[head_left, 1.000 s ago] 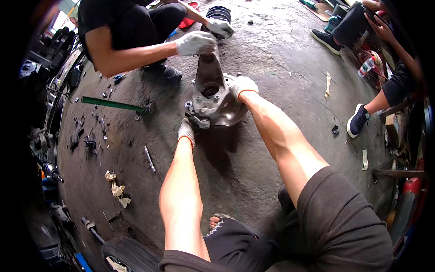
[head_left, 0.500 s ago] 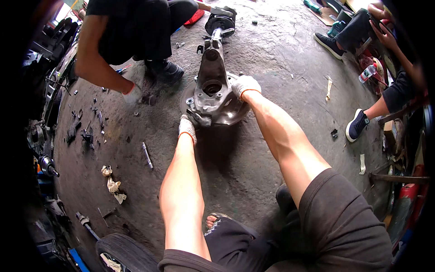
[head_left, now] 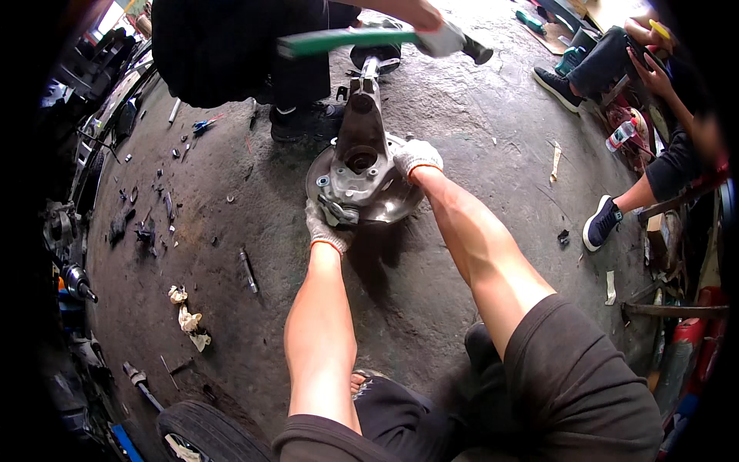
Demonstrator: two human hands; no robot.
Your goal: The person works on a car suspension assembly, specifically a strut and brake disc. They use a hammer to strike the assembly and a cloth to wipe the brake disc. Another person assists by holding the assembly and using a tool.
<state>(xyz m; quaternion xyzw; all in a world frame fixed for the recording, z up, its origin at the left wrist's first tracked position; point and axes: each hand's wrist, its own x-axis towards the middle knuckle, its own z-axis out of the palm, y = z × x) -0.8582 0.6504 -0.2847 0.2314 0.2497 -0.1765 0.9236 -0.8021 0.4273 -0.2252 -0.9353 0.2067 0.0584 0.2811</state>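
A grey metal steering knuckle [head_left: 362, 138] with a round backing plate [head_left: 392, 204] is held just above the floor by both my gloved hands. My left hand [head_left: 327, 227] wraps around the lug at its near left side. On the right, my right hand [head_left: 418, 158] is closed on the knuckle's side by the plate edge; its fingertips are partly hidden. A strut [head_left: 371, 68] joins the knuckle's far end. Over it, a co-worker's gloved hand [head_left: 441, 40] grips a long tool with a green shaft [head_left: 346, 41] and a dark end, blurred by motion.
The co-worker [head_left: 239, 54] crouches at the far left. Another person's shoe [head_left: 604, 223] rests at the right. A metal rod [head_left: 248, 269], crumpled gloves [head_left: 187, 318] and several small parts lie on the left floor. A tyre [head_left: 208, 431] is at lower left.
The co-worker's hand has left the strut's far end, and a green tool now swings across above it. The co-worker's body has shifted. My left hand has slid slightly right and wraps further around the lug.
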